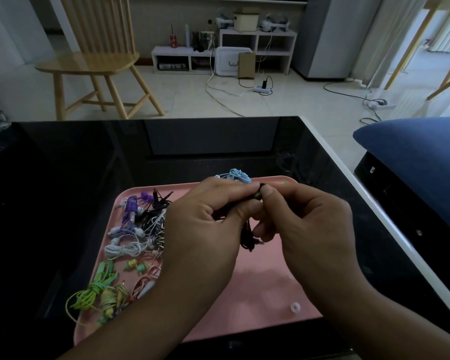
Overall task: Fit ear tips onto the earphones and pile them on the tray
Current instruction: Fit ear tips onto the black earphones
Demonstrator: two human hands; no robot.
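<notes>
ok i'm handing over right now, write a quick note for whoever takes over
Left hand: grips a black earphone above the pink tray, its cable hanging down.
Right hand: pinches at the earbud end; the tip itself is too hidden to see.
On the tray's left side lie the piled sets: purple, white, green and others. A blue set sits at the far edge.
A loose white ear tip lies near the tray's front right.
Left to do: finish this black set, then add it to the pile.
</notes>
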